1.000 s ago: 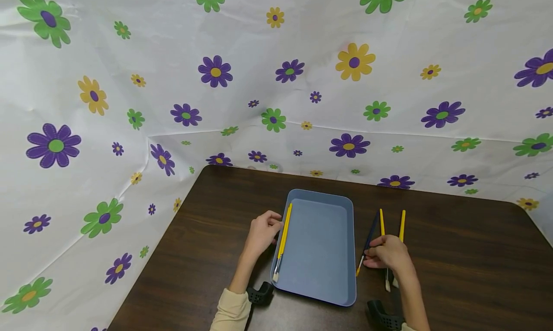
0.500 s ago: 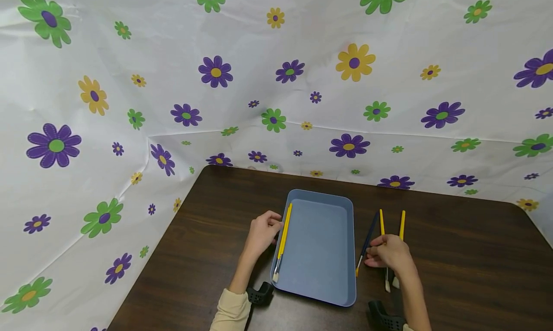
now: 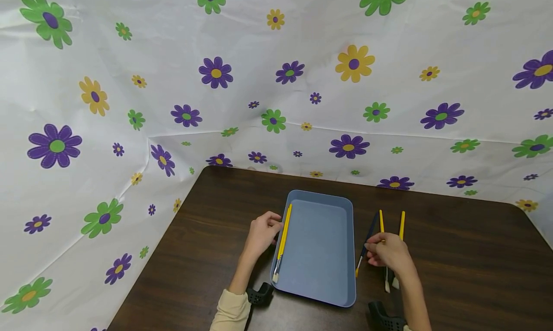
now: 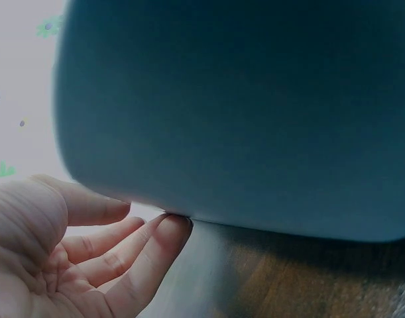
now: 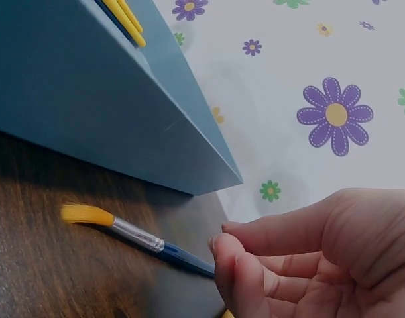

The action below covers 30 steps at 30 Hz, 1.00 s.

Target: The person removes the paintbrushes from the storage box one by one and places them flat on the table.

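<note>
A blue-grey tray [image 3: 321,254] lies on the table, with slim yellow-handled paintbrushes [image 3: 284,235] along its left inner side. My left hand [image 3: 262,232] touches the tray's left side; in the left wrist view its fingertips meet the lower edge and the thumb lies near the wall. To the right of the tray, a paintbrush with a dark blue handle [image 5: 182,257] and orange bristles lies on the table. My right hand [image 3: 390,251] is over its handle, thumb and index fingertips together. Whether the handle lies between them is hidden.
Two more yellow-handled paintbrushes, one narrow [image 3: 382,219] and one wider [image 3: 402,223], lie partly beneath the right hand. The dark wooden table [image 3: 466,263] ends at a white flowered sheet [image 3: 242,42] behind and on the left.
The right thumb and index finger have drawn together over the blue brush's handle, and the hand has shifted slightly. The brush, tray and left hand look unmoved.
</note>
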Motion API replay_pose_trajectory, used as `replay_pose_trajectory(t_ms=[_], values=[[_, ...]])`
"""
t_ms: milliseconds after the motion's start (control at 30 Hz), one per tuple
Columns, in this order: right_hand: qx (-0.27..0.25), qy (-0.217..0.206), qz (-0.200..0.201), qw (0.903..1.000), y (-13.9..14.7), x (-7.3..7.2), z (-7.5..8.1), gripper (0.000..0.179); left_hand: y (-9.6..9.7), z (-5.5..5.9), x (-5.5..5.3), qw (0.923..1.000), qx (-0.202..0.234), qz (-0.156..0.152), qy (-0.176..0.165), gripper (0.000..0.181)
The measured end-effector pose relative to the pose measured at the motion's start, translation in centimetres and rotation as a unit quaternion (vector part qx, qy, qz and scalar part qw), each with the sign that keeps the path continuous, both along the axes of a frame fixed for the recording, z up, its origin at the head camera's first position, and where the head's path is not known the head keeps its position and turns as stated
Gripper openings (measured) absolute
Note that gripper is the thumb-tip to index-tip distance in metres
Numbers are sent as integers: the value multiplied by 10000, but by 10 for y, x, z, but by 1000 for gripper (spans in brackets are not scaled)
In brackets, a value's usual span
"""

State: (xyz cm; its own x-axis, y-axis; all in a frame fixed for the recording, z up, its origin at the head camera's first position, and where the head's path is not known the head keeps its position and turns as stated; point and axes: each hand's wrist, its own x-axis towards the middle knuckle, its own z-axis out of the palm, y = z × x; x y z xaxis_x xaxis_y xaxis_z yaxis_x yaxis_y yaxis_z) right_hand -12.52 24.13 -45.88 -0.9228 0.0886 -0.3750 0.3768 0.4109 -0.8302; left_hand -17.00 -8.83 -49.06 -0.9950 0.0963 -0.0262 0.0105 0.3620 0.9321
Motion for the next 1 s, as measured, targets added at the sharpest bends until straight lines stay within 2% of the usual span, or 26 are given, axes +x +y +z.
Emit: replay_pose_trajectory(t_ms=[333, 667, 1000], values=[[-61, 500, 253, 9984, -2, 0, 4, 24, 0, 0, 0, 10000, -75, 0, 40, 23], [-18, 665, 249, 9975, -8, 1, 10, 24, 1, -1, 0, 10000, -89, 35, 24, 23], [-192, 1196, 132, 9925, -25, 2, 15, 23, 0, -1, 0, 10000, -60, 19, 33, 22]])
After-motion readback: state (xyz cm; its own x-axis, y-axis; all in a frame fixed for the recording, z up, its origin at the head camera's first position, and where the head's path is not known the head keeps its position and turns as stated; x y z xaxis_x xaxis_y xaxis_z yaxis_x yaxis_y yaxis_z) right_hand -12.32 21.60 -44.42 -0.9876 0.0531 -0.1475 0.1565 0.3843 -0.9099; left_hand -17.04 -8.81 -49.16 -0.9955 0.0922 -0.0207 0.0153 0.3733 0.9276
